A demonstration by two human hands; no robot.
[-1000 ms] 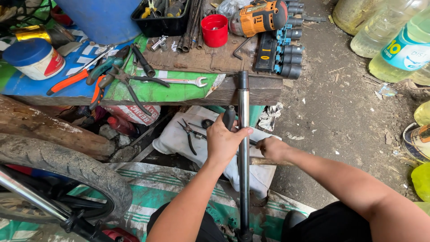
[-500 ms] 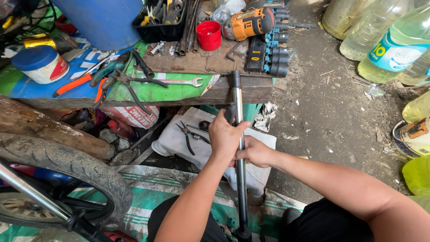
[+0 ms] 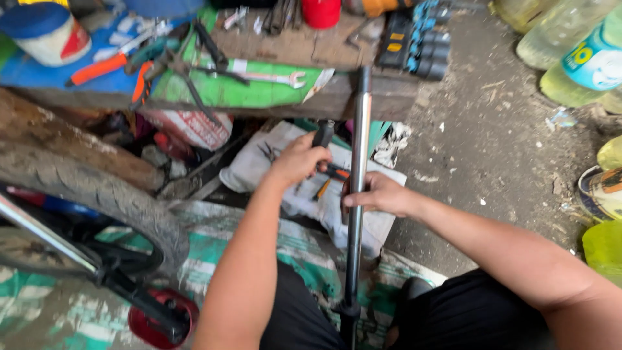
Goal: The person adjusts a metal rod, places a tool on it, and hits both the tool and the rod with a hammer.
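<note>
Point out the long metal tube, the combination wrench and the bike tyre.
long metal tube (image 3: pixel 358 162), head view, on its shiny middle section.
combination wrench (image 3: pixel 275 78), head view, on its shank near the open end.
bike tyre (image 3: pixel 97 194), head view, on its tread.

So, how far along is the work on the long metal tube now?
The metal tube stands upright, its lower end already seated in a black fitting. In hand: the right hand grips the tube at mid-height, and the left hand holds a black-handled tool beside it. The tube's top end is bare, and the wrench on the bench lies untouched.
</note>
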